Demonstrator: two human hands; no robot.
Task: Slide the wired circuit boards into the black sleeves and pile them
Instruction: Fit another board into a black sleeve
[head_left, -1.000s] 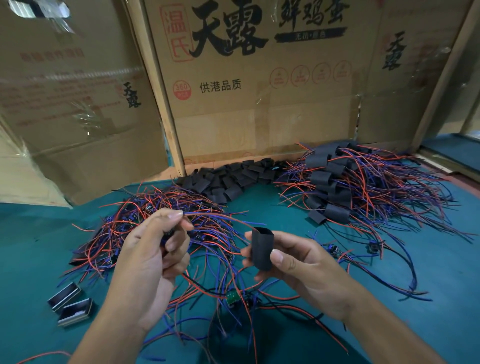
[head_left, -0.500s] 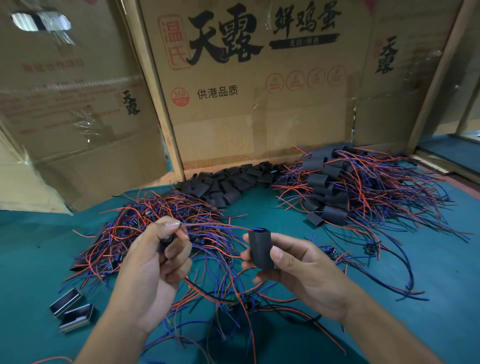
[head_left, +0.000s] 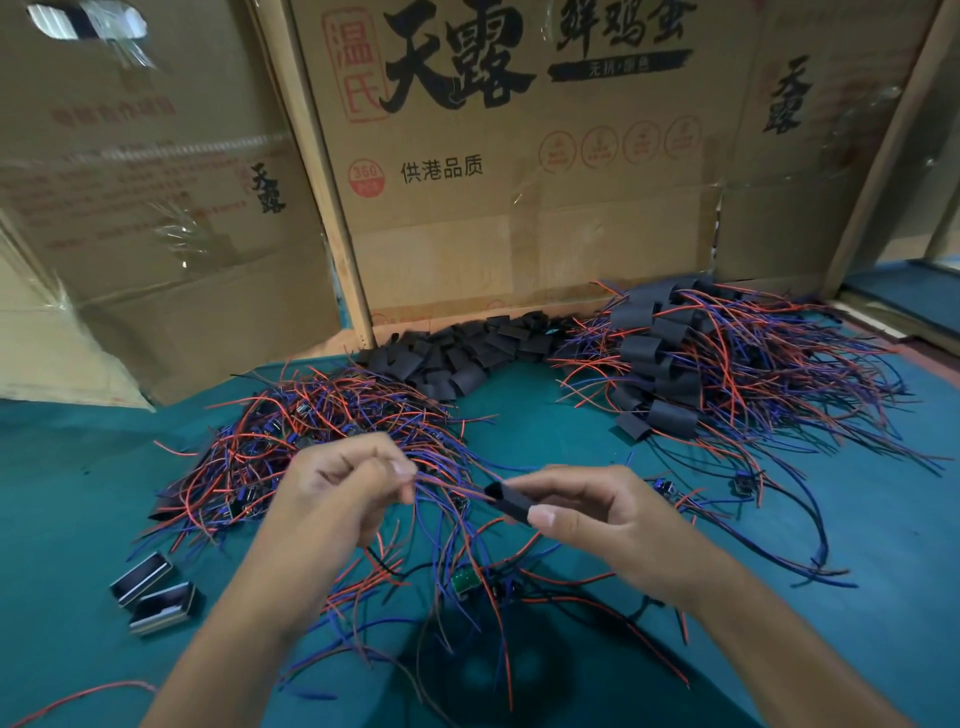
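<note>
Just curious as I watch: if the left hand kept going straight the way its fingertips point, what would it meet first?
Probably the open end of the black sleeve held by the right hand; the left hand pinches wires aimed at it. Depth is unclear.

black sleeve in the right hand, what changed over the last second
The right hand tipped the black sleeve from upright to lying sideways, open end toward the left hand. The left hand brought its pinched wires to that opening. Both grips and the table piles stayed.

Two bare forearms, no sleeves, left hand (head_left: 340, 486), right hand (head_left: 605, 519)
</note>
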